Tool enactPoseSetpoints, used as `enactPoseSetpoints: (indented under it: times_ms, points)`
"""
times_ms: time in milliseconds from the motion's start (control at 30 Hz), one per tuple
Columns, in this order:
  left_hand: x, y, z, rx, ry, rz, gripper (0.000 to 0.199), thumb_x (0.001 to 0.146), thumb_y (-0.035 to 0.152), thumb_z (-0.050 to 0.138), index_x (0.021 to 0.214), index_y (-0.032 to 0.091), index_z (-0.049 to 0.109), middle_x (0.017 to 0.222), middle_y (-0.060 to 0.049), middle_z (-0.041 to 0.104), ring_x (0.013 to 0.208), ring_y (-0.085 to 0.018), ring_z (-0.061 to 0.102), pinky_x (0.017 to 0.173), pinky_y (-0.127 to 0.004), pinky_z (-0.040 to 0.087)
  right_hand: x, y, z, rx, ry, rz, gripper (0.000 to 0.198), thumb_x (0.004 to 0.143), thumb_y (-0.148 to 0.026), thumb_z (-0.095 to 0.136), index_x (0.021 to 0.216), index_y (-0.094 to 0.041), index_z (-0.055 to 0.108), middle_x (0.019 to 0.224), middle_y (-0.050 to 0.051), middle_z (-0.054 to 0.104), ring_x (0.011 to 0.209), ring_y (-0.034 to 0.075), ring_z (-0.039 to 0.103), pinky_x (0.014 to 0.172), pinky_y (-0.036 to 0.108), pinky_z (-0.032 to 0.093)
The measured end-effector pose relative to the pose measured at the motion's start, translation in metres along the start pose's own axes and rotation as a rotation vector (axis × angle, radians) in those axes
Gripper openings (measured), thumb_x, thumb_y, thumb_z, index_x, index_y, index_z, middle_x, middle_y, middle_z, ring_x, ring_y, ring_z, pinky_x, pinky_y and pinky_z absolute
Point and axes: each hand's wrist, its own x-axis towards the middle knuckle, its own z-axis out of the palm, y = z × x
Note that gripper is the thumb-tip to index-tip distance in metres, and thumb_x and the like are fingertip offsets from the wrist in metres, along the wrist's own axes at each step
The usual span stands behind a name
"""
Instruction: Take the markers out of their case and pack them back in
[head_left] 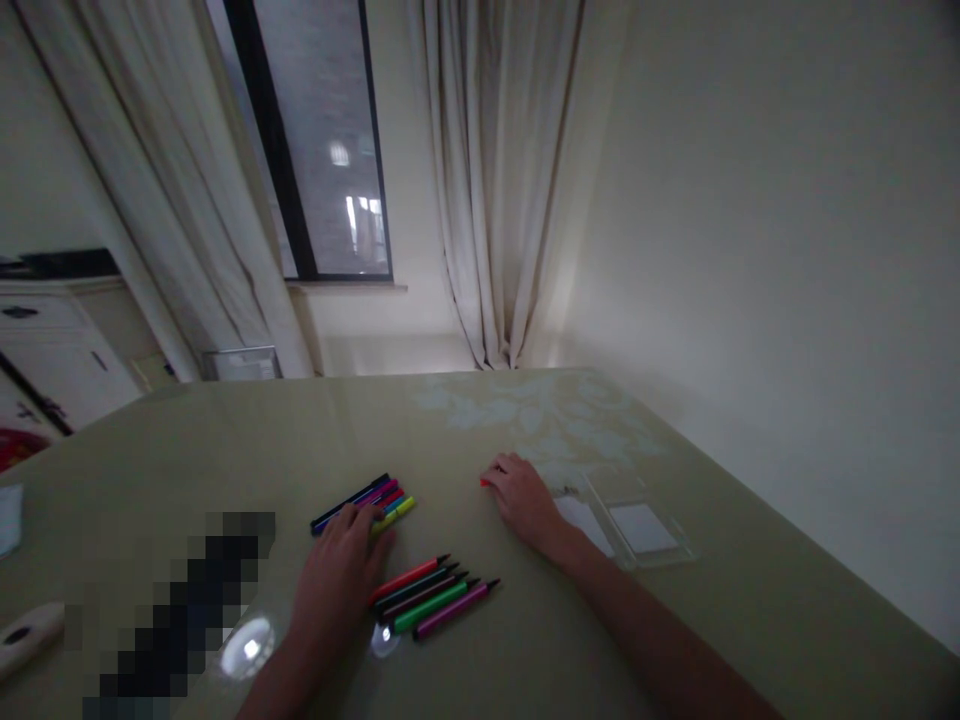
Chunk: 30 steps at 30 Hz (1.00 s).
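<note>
My left hand (341,555) lies over a group of several felt-tip markers (352,505), among them blue, magenta, red and yellow ones. Its fingers are spread over their near ends, with the thumb apart. Just right of that wrist lies a second row of several markers (431,604), red, green, purple and darker ones, dark tips pointing right. Farther right, my right hand (521,500) is closed, low over the table. A small red-orange piece (485,484) shows at its fingertips; the rest of it is hidden by the fingers.
A clear plastic case (664,552) with white card inside lies open beside my right forearm. On the left are a pixelated dark strip (195,600) and a pale rounded object (30,638). The table (285,430) reaches toward a curtained window, with a wall on the right.
</note>
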Motion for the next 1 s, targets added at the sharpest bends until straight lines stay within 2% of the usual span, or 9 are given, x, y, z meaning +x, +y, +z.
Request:
enactPoseSetpoints:
  times_ms: [100,233,300,400,533,633,733,900,1000]
  points:
    - [-0.001,0.001,0.0,0.028,0.002,0.032,0.03,0.097,0.035,0.043,0.112,0.019,0.063,0.115,-0.011,0.064,0.109,-0.03,0.062,0.095,-0.044,0.049,0.001,0.002,0.0,0.005,-0.033,0.019,0.026,0.101,-0.013,0.051,0.107,-0.017,0.076,0.107,0.01,0.071,0.103,0.023,0.058,0.093,0.036,0.042]
    - [0.0,-0.001,0.001,0.04,0.003,0.07,0.024,0.097,0.035,0.047,0.101,0.021,0.067,0.107,-0.01,0.065,0.103,-0.029,0.062,0.09,-0.043,0.05,0.001,-0.003,-0.004,0.103,0.008,0.023,0.027,0.101,-0.014,0.053,0.117,-0.018,0.073,0.115,0.011,0.072,0.11,0.024,0.06,0.097,0.038,0.042]
    - [0.001,0.001,0.001,0.025,0.01,0.102,0.021,0.095,0.034,0.05,0.095,0.022,0.068,0.105,-0.01,0.065,0.102,-0.03,0.062,0.09,-0.044,0.05,0.0,-0.013,-0.008,0.188,0.017,-0.046,0.028,0.101,-0.018,0.055,0.125,-0.019,0.07,0.119,0.01,0.071,0.112,0.023,0.061,0.1,0.036,0.043]
    - [-0.001,0.012,0.0,-0.082,0.044,0.199,0.019,0.096,0.033,0.051,0.094,0.024,0.067,0.108,-0.009,0.067,0.106,-0.03,0.061,0.093,-0.045,0.048,-0.004,-0.033,-0.014,0.276,-0.011,-0.236,0.036,0.102,-0.029,0.061,0.136,-0.02,0.063,0.127,0.009,0.068,0.117,0.021,0.06,0.102,0.032,0.044]
    - [-0.008,0.036,-0.003,-0.281,-0.067,0.209,0.019,0.101,0.036,0.042,0.1,0.026,0.059,0.1,-0.005,0.07,0.093,-0.023,0.066,0.081,-0.034,0.049,-0.006,-0.051,-0.019,0.264,-0.089,-0.338,0.023,0.103,-0.027,0.059,0.119,-0.019,0.073,0.108,0.007,0.075,0.098,0.018,0.067,0.089,0.027,0.048]
    - [-0.011,0.045,-0.005,-0.31,-0.173,0.155,0.018,0.102,0.036,0.039,0.104,0.028,0.055,0.098,-0.003,0.072,0.086,-0.022,0.069,0.075,-0.031,0.048,-0.003,-0.044,-0.026,0.236,-0.087,-0.357,0.018,0.101,-0.025,0.062,0.112,-0.021,0.077,0.099,0.006,0.076,0.092,0.017,0.068,0.083,0.025,0.048]
    - [-0.008,0.037,-0.007,-0.308,-0.194,0.101,0.018,0.102,0.037,0.038,0.107,0.028,0.053,0.102,-0.004,0.073,0.091,-0.023,0.07,0.077,-0.032,0.048,0.0,-0.017,-0.037,0.207,-0.008,-0.3,0.019,0.1,-0.021,0.062,0.111,-0.021,0.077,0.1,0.007,0.077,0.094,0.019,0.068,0.084,0.028,0.048]
    - [-0.002,0.013,-0.008,-0.355,-0.135,0.134,0.022,0.101,0.042,0.042,0.103,0.025,0.056,0.103,-0.006,0.072,0.094,-0.024,0.069,0.082,-0.034,0.05,0.002,0.029,-0.048,0.246,0.193,-0.041,0.017,0.096,-0.019,0.066,0.107,-0.02,0.079,0.101,0.007,0.073,0.094,0.02,0.066,0.088,0.031,0.049]
    - [-0.004,0.013,-0.01,-0.317,-0.177,0.171,0.025,0.098,0.044,0.049,0.092,0.024,0.062,0.099,-0.006,0.072,0.092,-0.024,0.068,0.081,-0.034,0.05,0.002,0.027,-0.04,0.227,0.143,-0.013,0.016,0.092,-0.016,0.069,0.103,-0.019,0.08,0.103,0.007,0.066,0.094,0.019,0.064,0.085,0.029,0.049]
